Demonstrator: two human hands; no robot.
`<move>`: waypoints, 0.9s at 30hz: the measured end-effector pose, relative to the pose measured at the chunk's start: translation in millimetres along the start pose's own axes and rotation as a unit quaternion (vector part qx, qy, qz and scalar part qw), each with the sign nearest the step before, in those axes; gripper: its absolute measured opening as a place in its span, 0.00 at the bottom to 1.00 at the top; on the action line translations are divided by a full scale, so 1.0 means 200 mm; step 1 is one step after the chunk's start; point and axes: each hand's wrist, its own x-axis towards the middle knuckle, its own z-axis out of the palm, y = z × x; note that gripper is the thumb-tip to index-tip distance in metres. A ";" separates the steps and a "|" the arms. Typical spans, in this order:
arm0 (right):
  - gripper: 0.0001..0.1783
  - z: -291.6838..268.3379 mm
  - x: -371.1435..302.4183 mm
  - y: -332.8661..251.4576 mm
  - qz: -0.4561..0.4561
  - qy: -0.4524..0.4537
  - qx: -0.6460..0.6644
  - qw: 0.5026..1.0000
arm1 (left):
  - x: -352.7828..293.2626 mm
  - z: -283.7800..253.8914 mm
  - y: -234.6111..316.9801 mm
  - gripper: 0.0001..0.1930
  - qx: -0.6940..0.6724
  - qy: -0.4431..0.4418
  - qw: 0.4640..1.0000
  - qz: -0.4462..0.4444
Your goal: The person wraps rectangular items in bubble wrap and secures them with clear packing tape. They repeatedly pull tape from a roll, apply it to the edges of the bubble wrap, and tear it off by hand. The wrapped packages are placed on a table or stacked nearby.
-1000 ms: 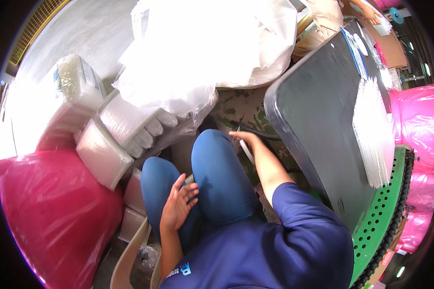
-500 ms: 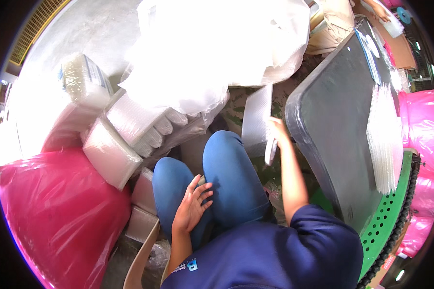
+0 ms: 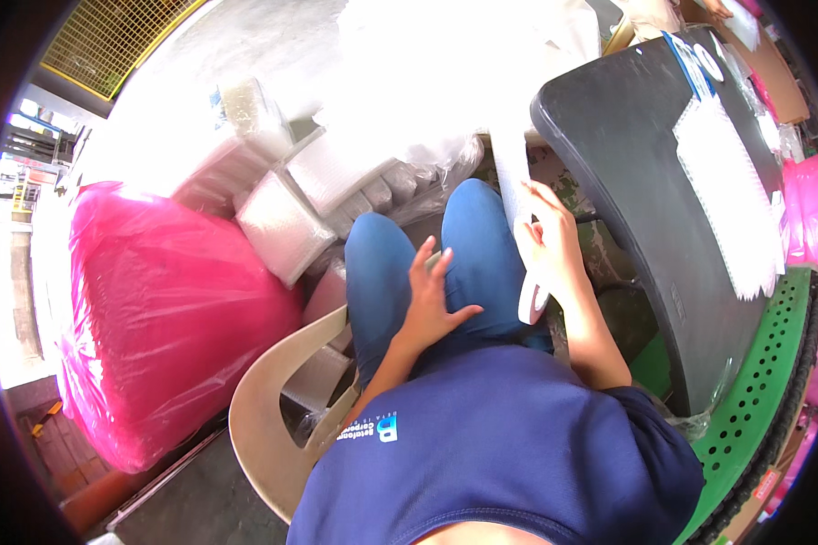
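My right hand (image 3: 551, 232) is closed on the edge of a flat, translucent bubble wrap pouch (image 3: 511, 173), which stands upright beside my right knee. Below that hand, against the wrist, hangs a white ring that looks like a roll of tape (image 3: 527, 307); how it is held is hidden. My left hand (image 3: 430, 298) hovers over my lap, fingers spread, holding nothing. Both of my jean-clad knees lie between the hands and the heap of stacked bubble wrap pouches (image 3: 286, 227) ahead on the left.
A dark tabletop (image 3: 609, 154) rises at the right with a stack of bubble wrap pouches (image 3: 723, 195) on it. Beyond it is a green perforated panel (image 3: 745, 400). A large pink plastic-wrapped bundle (image 3: 173, 318) stands left, near the beige chair arm (image 3: 254, 427). Overexposed white plastic (image 3: 427, 73) lies ahead.
My view has swung left, so the scene sits further right. The right hand has drawn the pouch nearer my knees, and the pouch is now turned edge-on. The left hand's fingers have spread wider.
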 end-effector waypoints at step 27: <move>0.19 -0.76 -0.38 -0.31 0.016 0.252 0.166 0.953 | -0.20 -0.79 0.25 0.12 -0.177 0.415 0.880 -0.150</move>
